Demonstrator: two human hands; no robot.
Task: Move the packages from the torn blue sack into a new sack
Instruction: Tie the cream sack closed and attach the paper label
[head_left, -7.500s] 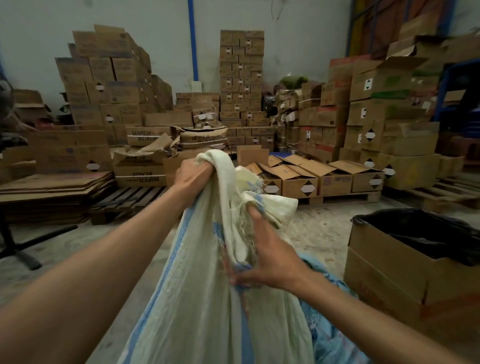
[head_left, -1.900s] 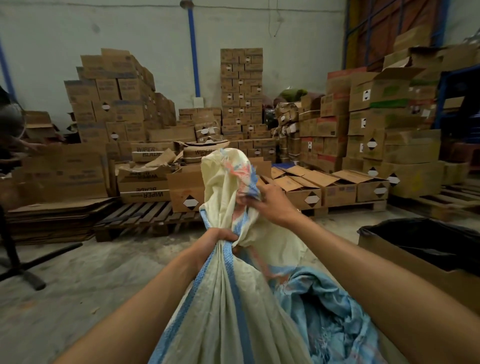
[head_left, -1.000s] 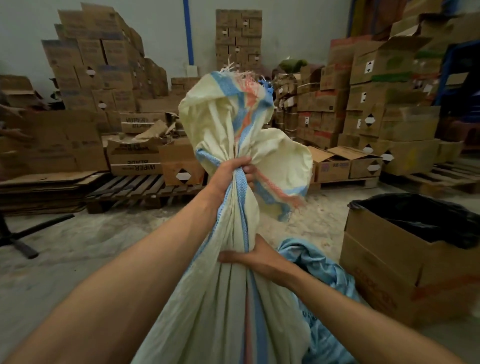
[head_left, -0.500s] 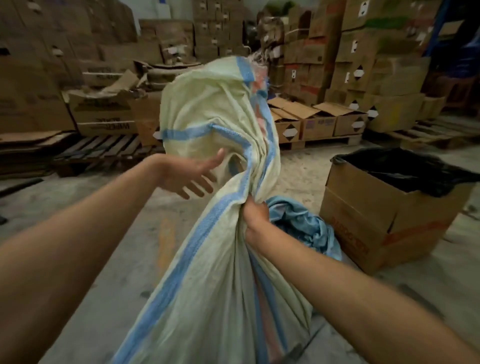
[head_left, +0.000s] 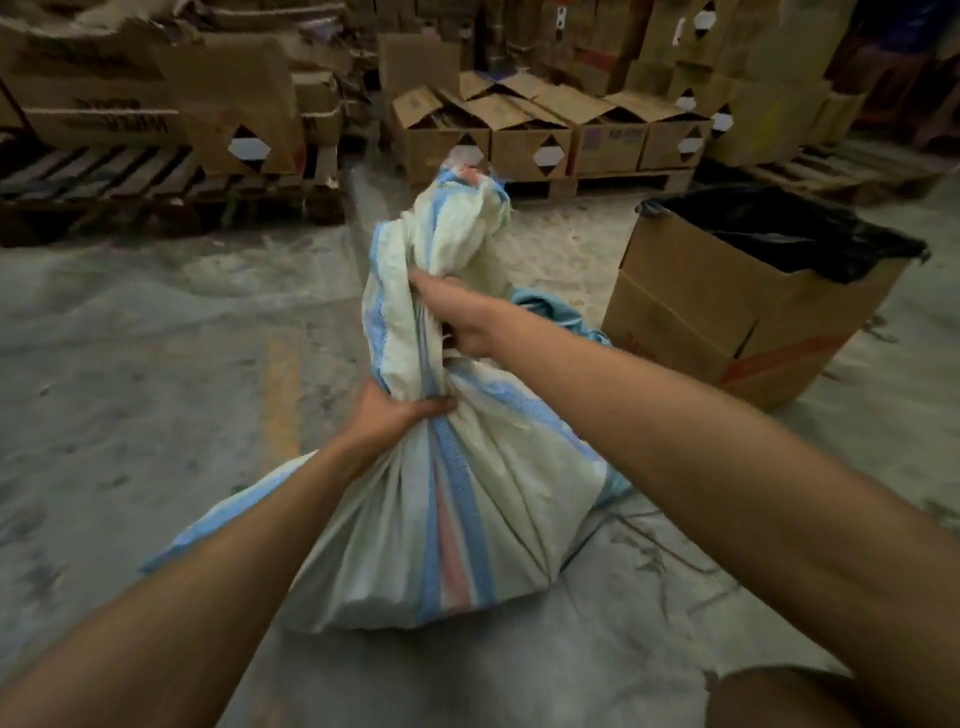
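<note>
The new sack (head_left: 447, 525) now sits with its full bottom on the concrete floor (head_left: 156, 364), where half a second ago it hung higher and the left hand (head_left: 387, 415) was spread open beside it. That hand has since closed round the gathered neck, fingers curled tight over the bunched cloth just above the bulge. The right hand (head_left: 457, 317) has climbed from the lower neck to grip the loose top of the sack, which stands up above both hands. The torn blue sack (head_left: 561, 317) lies crumpled on the floor behind the right forearm, limp and flat, so it looks emptied. No packages show; they are presumably inside the new sack. A cardboard box (head_left: 727, 322) lined with black plastic stands to the right. With 2 hands on the neck, the transfer seems finished and the closing or twisting of the mouth looks like the step in hand
</note>
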